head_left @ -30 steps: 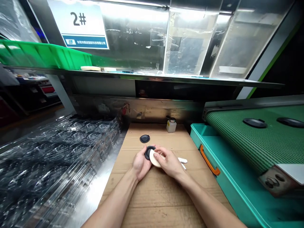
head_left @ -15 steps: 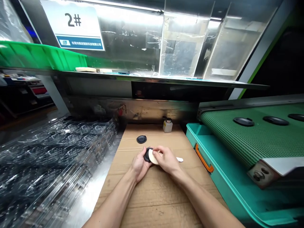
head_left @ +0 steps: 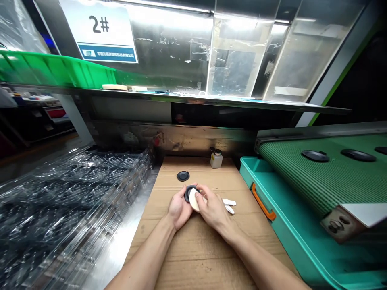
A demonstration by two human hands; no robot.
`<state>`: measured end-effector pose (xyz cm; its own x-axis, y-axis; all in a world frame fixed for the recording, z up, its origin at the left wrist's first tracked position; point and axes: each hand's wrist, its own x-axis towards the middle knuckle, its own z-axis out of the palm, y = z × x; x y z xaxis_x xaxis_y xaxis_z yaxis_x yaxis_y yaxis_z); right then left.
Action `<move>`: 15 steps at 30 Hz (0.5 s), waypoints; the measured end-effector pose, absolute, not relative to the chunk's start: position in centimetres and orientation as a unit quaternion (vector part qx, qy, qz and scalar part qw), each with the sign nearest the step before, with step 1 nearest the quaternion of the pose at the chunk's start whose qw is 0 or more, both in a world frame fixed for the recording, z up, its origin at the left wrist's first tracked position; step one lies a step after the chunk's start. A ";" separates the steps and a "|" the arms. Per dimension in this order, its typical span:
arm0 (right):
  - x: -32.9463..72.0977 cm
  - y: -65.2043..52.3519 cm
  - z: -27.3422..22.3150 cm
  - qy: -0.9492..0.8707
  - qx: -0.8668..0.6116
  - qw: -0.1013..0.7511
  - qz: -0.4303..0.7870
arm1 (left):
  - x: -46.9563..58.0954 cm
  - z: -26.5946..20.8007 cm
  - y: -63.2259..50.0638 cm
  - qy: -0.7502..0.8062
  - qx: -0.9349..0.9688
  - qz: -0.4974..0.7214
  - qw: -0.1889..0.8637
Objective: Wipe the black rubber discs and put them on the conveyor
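My left hand (head_left: 179,207) is closed around a round black plastic lid (head_left: 188,191), held above the cardboard sheet (head_left: 208,257). Between the thumb and fingers of my right hand (head_left: 213,207) is a cream-white round pad (head_left: 193,200), pressed against the lid's face or just in front of it; I cannot tell which. The pad covers part of the lid. Another black lid (head_left: 183,176) lies on the cardboard beyond my hands. White strips (head_left: 229,202), perhaps glove fingers, stick out from behind my right hand.
A small white bottle with a dark cap (head_left: 216,159) stands at the cardboard's far end. Clear plastic trays (head_left: 72,201) are stacked on the left. To the right are a teal bin (head_left: 290,229) with an orange handle and a green conveyor belt (head_left: 332,177) carrying black lids (head_left: 358,155).
The view has shifted slightly, so the surroundings sit a little further right. My right hand has shifted a little relative to the white strips, and more of them shows.
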<state>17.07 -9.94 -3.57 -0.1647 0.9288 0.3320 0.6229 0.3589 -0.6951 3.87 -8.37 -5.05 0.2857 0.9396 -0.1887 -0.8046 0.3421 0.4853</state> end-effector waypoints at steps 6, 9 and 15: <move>15.4 -10.2 -4.1 -0.708 -0.599 0.342 0.149 | 4.5 -5.2 -8.6 0.209 0.163 0.581 0.769; 15.1 -10.2 -3.9 -0.717 -0.603 0.326 0.127 | 4.6 -5.0 -8.6 0.218 0.149 0.599 0.756; 15.0 -10.1 -4.0 -0.699 -0.587 0.371 0.175 | 4.5 -4.8 -8.8 0.205 0.148 0.600 0.759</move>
